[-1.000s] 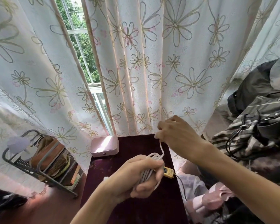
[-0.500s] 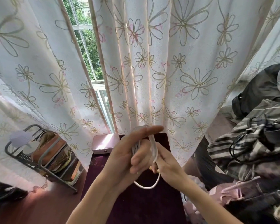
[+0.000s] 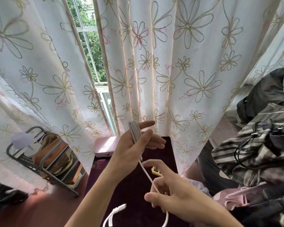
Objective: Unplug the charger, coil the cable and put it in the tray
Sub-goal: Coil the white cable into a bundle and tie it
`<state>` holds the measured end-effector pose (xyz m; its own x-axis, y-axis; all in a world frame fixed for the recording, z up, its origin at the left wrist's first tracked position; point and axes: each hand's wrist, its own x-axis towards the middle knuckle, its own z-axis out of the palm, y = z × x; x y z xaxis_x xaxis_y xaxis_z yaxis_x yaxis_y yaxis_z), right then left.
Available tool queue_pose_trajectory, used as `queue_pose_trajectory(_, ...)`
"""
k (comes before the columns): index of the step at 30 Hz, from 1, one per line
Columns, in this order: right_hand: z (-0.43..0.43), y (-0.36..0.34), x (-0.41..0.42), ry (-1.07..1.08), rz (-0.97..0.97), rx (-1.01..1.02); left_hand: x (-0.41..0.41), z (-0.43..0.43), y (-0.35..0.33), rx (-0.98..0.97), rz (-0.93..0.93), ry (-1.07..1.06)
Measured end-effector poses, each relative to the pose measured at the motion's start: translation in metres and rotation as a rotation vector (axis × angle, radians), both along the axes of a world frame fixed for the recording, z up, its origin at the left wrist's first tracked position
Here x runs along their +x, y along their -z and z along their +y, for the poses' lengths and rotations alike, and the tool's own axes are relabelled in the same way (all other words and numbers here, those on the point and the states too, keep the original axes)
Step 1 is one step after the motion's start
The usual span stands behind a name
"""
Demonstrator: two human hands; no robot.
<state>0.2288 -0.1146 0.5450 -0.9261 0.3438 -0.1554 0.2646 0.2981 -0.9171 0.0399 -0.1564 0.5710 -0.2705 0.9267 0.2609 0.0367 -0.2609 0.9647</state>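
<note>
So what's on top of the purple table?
A pink rectangular box at the back and a small yellow object, half hidden behind the right hand gripping the white cable. Arms cover more.

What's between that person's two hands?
In the head view, a stretch of white cable runs from the left hand down to the right hand, over the dark table.

Left hand [image 3: 129, 153] grips coiled cable [image 3: 135, 132]; right hand [image 3: 179, 197] seemingly pinches its loose strand above the table [image 3: 129, 192].
</note>
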Motion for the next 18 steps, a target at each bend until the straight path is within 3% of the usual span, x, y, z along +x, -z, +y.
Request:
queue_pose_trajectory(5,0.008,-0.029,0.001,-0.253,0.107,-0.228,0.001,0.000,0.009,-0.082,0.046,0.117)
queue_pose_trajectory(10,0.025,-0.042,0.000,-0.328,0.238,-0.485,0.010,-0.003,0.020,-0.218,0.085,0.117)
queue_pose_trajectory(12,0.034,-0.045,-0.003,-0.326,0.276,-0.416,0.012,-0.004,0.022,-0.252,0.142,0.050)
queue_pose_trajectory(15,0.048,-0.053,-0.012,-0.237,0.323,-0.307,0.019,-0.006,0.023,-0.268,0.192,0.150)
queue_pose_trajectory(18,0.062,-0.060,-0.028,-0.122,0.414,-0.365,0.029,-0.005,0.024,-0.266,0.141,0.229)
